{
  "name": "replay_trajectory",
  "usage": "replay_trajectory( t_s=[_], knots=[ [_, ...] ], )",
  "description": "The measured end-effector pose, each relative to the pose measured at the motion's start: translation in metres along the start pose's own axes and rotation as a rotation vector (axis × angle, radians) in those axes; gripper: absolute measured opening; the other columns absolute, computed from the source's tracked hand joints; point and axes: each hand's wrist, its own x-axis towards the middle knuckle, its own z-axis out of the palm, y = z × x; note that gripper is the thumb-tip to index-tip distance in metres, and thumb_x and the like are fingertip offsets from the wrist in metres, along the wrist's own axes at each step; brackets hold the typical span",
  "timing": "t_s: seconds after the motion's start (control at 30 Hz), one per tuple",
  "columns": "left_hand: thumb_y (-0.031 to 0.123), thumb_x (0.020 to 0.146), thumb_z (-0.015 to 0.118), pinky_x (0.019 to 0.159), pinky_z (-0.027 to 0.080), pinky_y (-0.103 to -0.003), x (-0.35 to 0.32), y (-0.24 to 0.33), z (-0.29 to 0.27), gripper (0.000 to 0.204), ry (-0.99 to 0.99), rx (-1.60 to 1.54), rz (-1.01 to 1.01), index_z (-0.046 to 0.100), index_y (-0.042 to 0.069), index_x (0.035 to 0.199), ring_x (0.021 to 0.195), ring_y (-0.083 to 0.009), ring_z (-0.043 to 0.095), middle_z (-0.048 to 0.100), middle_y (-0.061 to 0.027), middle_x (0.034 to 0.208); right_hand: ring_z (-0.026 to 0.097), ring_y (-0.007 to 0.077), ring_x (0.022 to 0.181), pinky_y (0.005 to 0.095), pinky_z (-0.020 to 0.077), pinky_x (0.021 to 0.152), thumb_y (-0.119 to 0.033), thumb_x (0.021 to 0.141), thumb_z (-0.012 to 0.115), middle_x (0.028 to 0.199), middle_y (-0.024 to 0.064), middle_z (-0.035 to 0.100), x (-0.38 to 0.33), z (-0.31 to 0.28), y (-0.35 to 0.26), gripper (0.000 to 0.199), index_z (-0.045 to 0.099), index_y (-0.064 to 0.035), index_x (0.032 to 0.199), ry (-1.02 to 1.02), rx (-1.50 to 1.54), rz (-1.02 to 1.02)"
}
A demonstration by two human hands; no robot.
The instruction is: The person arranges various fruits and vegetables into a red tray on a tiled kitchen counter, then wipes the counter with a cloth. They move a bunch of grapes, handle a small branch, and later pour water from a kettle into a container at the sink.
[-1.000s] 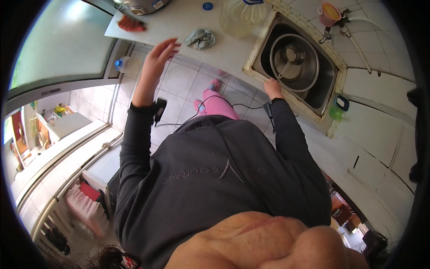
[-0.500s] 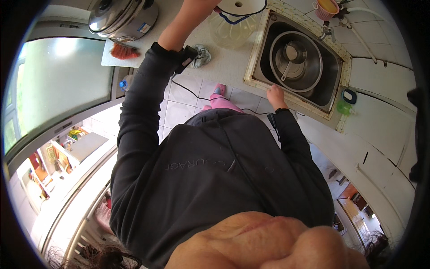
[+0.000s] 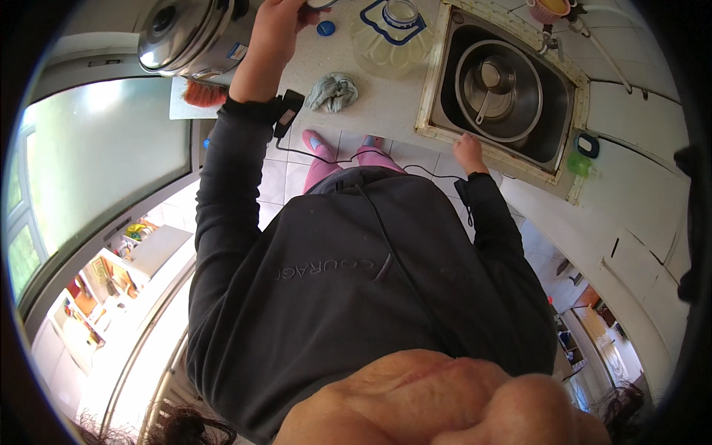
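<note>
Two hands are at work on the counter (image 3: 386,111), well apart from each other. The left hand (image 3: 276,30) is stretched far forward, fingers curled closed around something thin and dark at the top edge of the view. Too little of it shows to say what it is. That hand sits just beside the steel pot (image 3: 189,33), on the side toward the sink (image 3: 434,81). The pot stands at the far left end of the counter with its lid on. It looks heavy and rigid, with smooth polished walls that would likely slip under a wet palm, so its side handles or rim seem the safer places to grip.

The right hand (image 3: 470,152) rests on the near rim of the sink, fingers bent over the edge, holding nothing that can be seen. That arm is bent at the elbow and kept close to the body, as if bracing. Inside the sink lie a large steel bowl (image 3: 500,89) and a ladle (image 3: 486,89).

Between the pot and the sink stand a clear plastic jug (image 3: 391,37) and a crumpled grey cloth (image 3: 331,90), soft and limp. A small blue cap (image 3: 325,28) lies near the jug.
</note>
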Motion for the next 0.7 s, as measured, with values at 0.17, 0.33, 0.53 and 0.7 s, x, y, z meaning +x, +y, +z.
replay_trajectory(
  t_s=[0.17, 0.33, 0.53, 0.7],
  knots=[
    [0.018, 0.096, 0.065, 0.073, 0.052, -0.026, -0.029, -0.028, -0.049, 0.038, 0.113, -0.063, 0.120, 0.063, 0.001, 0.130, 0.074, -0.0128, 0.060, 0.067, -0.0031, 0.095, 0.069, 0.0390, 0.095, 0.0465, 0.0543, 0.081, -0.020, 0.087, 0.060, 0.104, 0.0260, 0.071, 0.011, -0.045, -0.051, 0.027, 0.068, -0.0004, 0.103, -0.378, 0.177, 0.131],
    [0.015, 0.096, 0.065, 0.070, 0.053, -0.027, -0.067, -0.072, -0.121, 0.044, 0.213, 0.065, -0.100, 0.056, 0.000, 0.136, 0.074, -0.0138, 0.063, 0.067, -0.0053, 0.094, 0.067, 0.0169, 0.087, 0.0322, 0.0540, 0.075, -0.022, 0.097, 0.063, 0.099, 0.0067, 0.071, 0.010, -0.076, -0.198, 0.025, 0.064, -0.0035, 0.114, -0.425, 0.764, -0.269],
    [0.012, 0.095, 0.066, 0.067, 0.053, -0.028, -0.094, -0.133, -0.201, 0.057, 0.213, 0.264, -0.284, 0.041, 0.001, 0.146, 0.072, -0.0157, 0.067, 0.068, -0.0090, 0.087, 0.059, 0.0479, 0.114, 0.0496, 0.0527, 0.094, -0.010, 0.090, 0.061, 0.137, 0.0314, 0.050, 0.099, -0.068, -0.362, 0.046, 0.051, -0.0053, 0.135, 0.211, 0.545, -0.687],
    [0.011, 0.095, 0.066, 0.064, 0.053, -0.028, -0.104, -0.156, -0.235, 0.054, 0.168, 0.305, -0.316, 0.043, 0.003, 0.143, 0.070, -0.0157, 0.068, 0.069, -0.0095, 0.085, 0.053, 0.0538, 0.120, 0.0550, 0.0504, 0.099, -0.008, 0.092, 0.060, 0.149, 0.0360, 0.034, 0.179, -0.048, -0.425, 0.061, 0.040, -0.0152, 0.150, 0.205, 0.225, -0.291]
  ],
)
